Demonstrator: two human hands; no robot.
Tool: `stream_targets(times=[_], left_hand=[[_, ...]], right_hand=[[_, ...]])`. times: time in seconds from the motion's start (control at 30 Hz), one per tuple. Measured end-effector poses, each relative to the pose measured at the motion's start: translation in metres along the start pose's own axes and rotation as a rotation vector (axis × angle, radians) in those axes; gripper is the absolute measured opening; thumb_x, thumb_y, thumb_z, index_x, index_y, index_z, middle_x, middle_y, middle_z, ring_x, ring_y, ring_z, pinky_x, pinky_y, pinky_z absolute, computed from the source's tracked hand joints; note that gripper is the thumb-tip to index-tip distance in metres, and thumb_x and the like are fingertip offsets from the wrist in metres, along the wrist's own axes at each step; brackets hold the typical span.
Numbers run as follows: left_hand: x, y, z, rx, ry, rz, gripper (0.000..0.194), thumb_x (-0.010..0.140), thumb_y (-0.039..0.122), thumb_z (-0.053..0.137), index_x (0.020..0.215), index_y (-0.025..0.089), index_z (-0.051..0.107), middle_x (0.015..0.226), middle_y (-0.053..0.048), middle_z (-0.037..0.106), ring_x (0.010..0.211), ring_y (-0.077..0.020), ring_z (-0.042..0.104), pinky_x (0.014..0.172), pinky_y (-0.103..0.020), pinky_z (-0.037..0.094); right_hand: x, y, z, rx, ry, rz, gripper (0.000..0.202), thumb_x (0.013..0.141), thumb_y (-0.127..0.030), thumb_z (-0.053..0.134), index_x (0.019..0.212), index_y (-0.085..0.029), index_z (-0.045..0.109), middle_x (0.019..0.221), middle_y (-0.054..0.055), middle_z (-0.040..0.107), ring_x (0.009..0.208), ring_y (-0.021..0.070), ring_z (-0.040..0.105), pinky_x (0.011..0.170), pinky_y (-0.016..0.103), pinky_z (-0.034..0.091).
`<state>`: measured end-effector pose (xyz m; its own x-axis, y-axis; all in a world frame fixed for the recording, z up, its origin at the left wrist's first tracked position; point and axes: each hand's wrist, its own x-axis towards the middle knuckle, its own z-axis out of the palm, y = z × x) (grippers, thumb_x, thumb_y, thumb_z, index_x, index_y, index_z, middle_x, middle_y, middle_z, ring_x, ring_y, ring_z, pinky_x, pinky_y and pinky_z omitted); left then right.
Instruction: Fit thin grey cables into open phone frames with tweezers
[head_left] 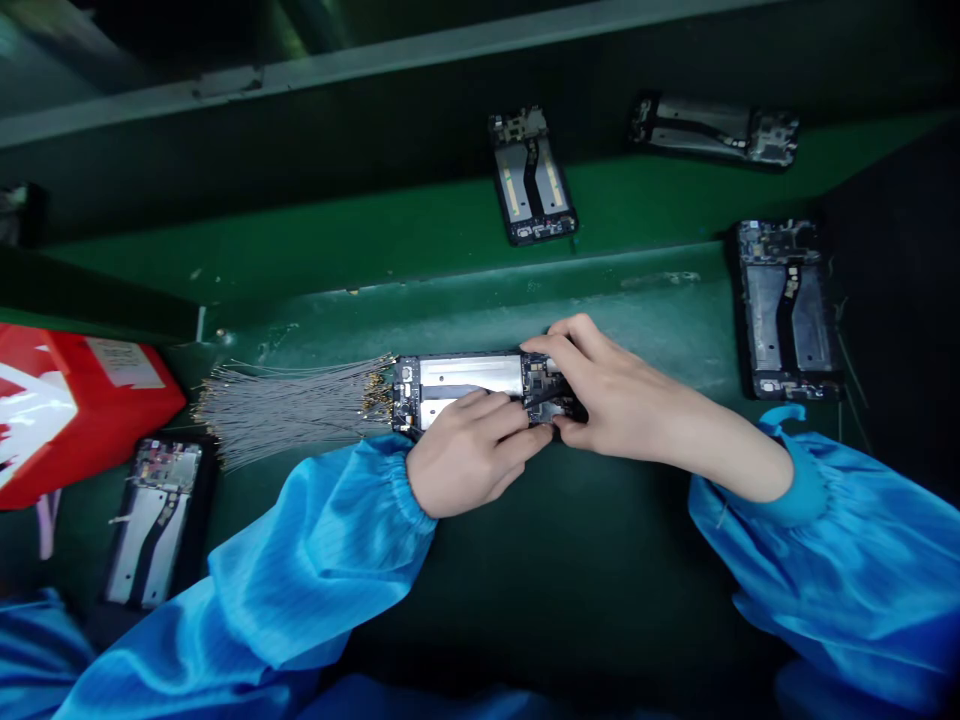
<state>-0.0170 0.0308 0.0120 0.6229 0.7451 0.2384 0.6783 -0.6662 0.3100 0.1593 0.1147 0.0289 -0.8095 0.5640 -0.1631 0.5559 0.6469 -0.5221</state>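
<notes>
An opened phone chassis [471, 372] lies sideways on the green bench, its silver battery bay and circuit board facing up. Across its lower edge rests my left hand [480, 445], fingers curled together, their tips beside the board; a dark strip shows near them, and what they pinch is hidden. At the chassis's right end, my right hand [607, 385] grips it, thumb on the near edge and fingers on the far edge. A bundle of thin grey cables [300, 408] with gold-coloured ends lies against the chassis's left end.
More opened phones lie around: one [531, 175] and another [712, 130] on the back ledge, one [789, 310] at the right, one [154, 525] at the lower left. A red bag or package [90, 400] stands at the left. A raised ledge [375, 235] runs behind.
</notes>
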Motion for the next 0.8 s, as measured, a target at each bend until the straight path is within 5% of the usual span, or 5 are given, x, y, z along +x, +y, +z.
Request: stream_targets(times=[0.3, 0.8], left_hand=[[-0.013, -0.021, -0.007, -0.089, -0.025, 0.016, 0.029, 0.086, 0.015, 0.037, 0.104, 0.018, 0.059, 0.074, -0.004, 0.054, 0.069, -0.0131, 0.049, 0.063, -0.026, 0.045], [-0.009, -0.021, -0.007, -0.104, 0.045, 0.024, 0.024, 0.087, 0.017, 0.04, 0.097, 0.017, 0.062, 0.07, -0.002, 0.052, 0.065, -0.0122, 0.047, 0.059, -0.024, 0.043]], right_hand=[[-0.001, 0.007, 0.001, -0.012, 0.051, -0.043, 0.065, 0.064, -0.021, 0.058, 0.124, -0.022, 0.033, 0.111, 0.009, 0.041, 0.086, 0.0236, 0.052, 0.069, 0.037, 0.047], [0.004, 0.0, -0.003, -0.075, -0.02, 0.001, 0.056, 0.067, -0.023, 0.058, 0.119, -0.019, 0.04, 0.108, 0.01, 0.041, 0.088, 0.0243, 0.05, 0.074, 0.039, 0.047]])
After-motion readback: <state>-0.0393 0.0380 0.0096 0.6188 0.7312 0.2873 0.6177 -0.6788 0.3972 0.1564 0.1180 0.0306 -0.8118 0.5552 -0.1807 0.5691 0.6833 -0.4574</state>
